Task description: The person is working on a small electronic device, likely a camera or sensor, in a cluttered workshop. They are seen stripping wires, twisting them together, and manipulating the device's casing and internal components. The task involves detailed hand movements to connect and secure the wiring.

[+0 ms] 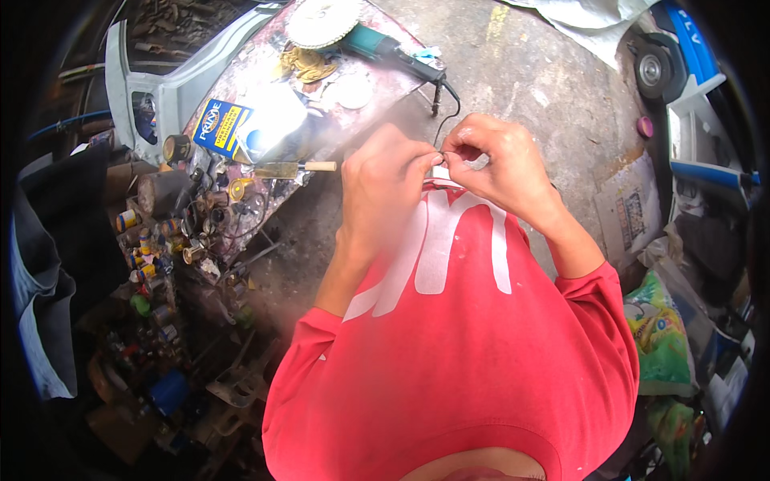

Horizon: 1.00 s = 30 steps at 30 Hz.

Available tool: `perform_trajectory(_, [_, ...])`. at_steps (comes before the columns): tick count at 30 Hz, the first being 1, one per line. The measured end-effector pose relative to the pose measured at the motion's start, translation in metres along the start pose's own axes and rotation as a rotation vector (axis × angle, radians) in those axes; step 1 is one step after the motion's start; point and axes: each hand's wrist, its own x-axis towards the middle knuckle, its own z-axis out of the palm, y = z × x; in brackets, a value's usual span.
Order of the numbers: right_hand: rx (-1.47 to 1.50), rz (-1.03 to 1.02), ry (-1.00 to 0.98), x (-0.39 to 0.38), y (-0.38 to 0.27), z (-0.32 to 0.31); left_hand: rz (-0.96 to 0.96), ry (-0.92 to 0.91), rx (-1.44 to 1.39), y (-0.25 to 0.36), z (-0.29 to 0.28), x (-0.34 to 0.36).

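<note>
Small part (443,158): pinched between the fingertips of both hands, held in the air above the floor, in front of the red shirt (457,337). Too small to identify; a thin dark wire (446,120) appears to run up from it toward the grinder.

Left hand (385,188): closed, thumb and forefinger pressed on the part from the left. Back of hand faces the camera.

Right hand (493,164): closed, fingers curled, fingertips meeting the left hand's at the part. The two hands touch there.

Worktop (265,64), left of and beyond the hands: stained, cluttered. On it, a teal angle grinder (353,32) with its disc at the far edge; a blue and yellow packet (220,124); a putty knife (293,168) with a pale handle, just left of the left hand; small spools and caps (152,240) crowded at the near-left edge.

Floor (545,88): bare concrete, spotted. A green printed bag (662,333) lies at right, near the right sleeve. Blue and white vehicle part with a wheel (658,68) at far right.
</note>
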Motion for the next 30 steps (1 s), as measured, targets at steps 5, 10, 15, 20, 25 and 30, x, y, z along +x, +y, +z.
perform_trajectory(5, [0.306, 0.185, -0.099, -0.001, 0.002, 0.003, 0.015, -0.016, -0.105, -0.006, -0.002, 0.000])
perform_trajectory(10, [0.978, 0.459, -0.305, -0.004, 0.017, -0.001, 0.068, -0.032, -0.242, -0.006, -0.004, 0.004])
perform_trajectory(15, [0.815, 0.479, -0.250, -0.002, 0.011, -0.016, 0.040, -0.040, -0.198, -0.011, -0.009, 0.004])
perform_trajectory(20, [0.584, 0.294, -0.233, 0.001, 0.003, -0.017, 0.068, -0.050, -0.180, -0.010, -0.008, 0.004])
perform_trajectory(25, [0.794, 0.326, -0.223, 0.001, 0.016, -0.004, 0.149, -0.028, -0.185, -0.009, -0.008, 0.006])
perform_trajectory(30, [1.311, 0.617, -0.386, -0.009, 0.019, 0.011, 0.223, 0.071, -0.202, -0.010, 0.001, 0.000])
